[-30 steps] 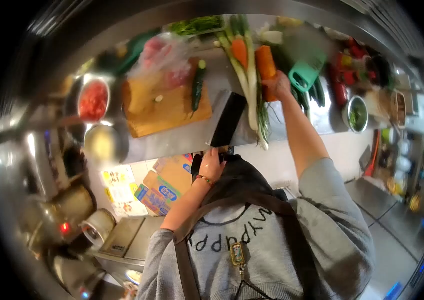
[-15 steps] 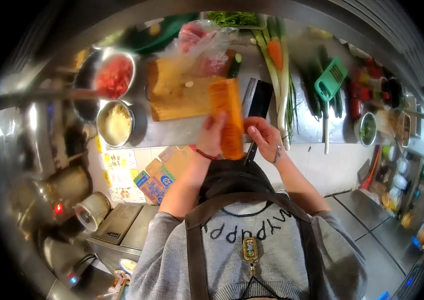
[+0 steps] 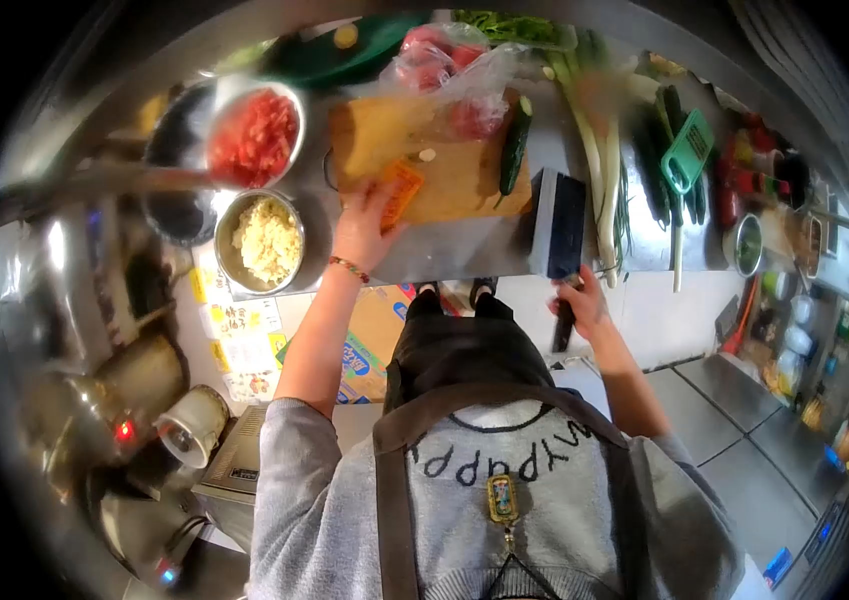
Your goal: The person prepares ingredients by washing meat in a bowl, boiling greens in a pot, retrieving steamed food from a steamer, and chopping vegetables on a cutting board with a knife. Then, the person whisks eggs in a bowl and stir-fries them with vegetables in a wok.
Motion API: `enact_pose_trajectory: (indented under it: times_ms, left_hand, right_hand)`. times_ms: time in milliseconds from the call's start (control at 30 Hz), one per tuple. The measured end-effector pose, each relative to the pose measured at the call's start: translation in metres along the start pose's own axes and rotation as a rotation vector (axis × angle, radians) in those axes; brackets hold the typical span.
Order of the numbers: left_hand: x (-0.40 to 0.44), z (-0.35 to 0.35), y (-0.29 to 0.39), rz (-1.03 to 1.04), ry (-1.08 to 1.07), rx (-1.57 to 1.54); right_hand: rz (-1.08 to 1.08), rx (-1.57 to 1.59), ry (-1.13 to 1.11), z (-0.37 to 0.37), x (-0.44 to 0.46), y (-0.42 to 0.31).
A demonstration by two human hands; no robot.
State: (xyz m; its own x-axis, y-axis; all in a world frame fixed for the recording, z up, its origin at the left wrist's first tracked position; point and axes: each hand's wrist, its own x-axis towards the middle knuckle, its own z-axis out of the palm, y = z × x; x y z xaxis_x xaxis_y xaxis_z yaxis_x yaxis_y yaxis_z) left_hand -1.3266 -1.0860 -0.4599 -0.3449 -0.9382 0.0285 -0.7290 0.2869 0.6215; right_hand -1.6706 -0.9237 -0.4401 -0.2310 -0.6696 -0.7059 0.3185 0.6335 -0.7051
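Worktop: a stainless-steel counter [image 3: 454, 258], shiny, with a wooden cutting board [image 3: 364, 140] on it.
Left of the board: two metal bowls [image 3: 227, 255], one with red pieces, one with pale chopped bits.
Left hand [image 3: 362, 230]: fingers curled over a carrot chunk [image 3: 405, 188] at the board's near left corner.
Right hand [image 3: 587, 300]: closed round the handle of a cleaver [image 3: 568, 222], blade just right of the board.
Below the counter: a cardboard box [image 3: 376, 325], its blue print illegible from here.
Paper sheets [image 3: 244, 318]: Chinese characters, too small for me to read.
Sweatshirt [image 3: 329, 510]: grey, upside-down lettering, apparently "mypuppy".
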Motion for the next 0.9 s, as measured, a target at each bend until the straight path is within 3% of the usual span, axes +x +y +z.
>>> enact_pose_trajectory:
  times_ms: [67, 167, 267, 333, 433, 567, 900]
  left_hand:
    - [-0.006, 0.01, -0.007, 0.079, -0.012, 0.181]
    - [-0.013, 0.007, -0.001, 0.067, -0.082, 0.16]
    - [-0.004, 0.015, -0.015, 0.264, 0.021, 0.156]
    - [0.004, 0.018, -0.025, 0.295, -0.062, 0.08]
    - [0.012, 0.018, -0.036, 0.396, -0.056, 0.028]
    - [0.014, 0.018, -0.042, 0.431, -0.016, 0.097]
    - [0.016, 0.015, -0.045, 0.438, -0.031, -0.014]
  right_hand:
    - [0.121, -0.073, 0.008, -0.002, -0.042, -0.022]
    - [-0.077, -0.24, -0.047, 0.029, -0.098, -0.046]
    - [-0.224, -0.687, 0.051, 0.065, -0.082, -0.061]
    - [-0.68, -1.1, 0.023, 0.091, -0.045, -0.067]
    - [-0.767, -1.336, -0.146, 0.126, -0.001, -0.077]
    - [-0.603, -1.676, -0.314, 0.151, 0.015, -0.101]
    - [-0.477, -1.734, -0.421, 0.164, 0.027, -0.113]
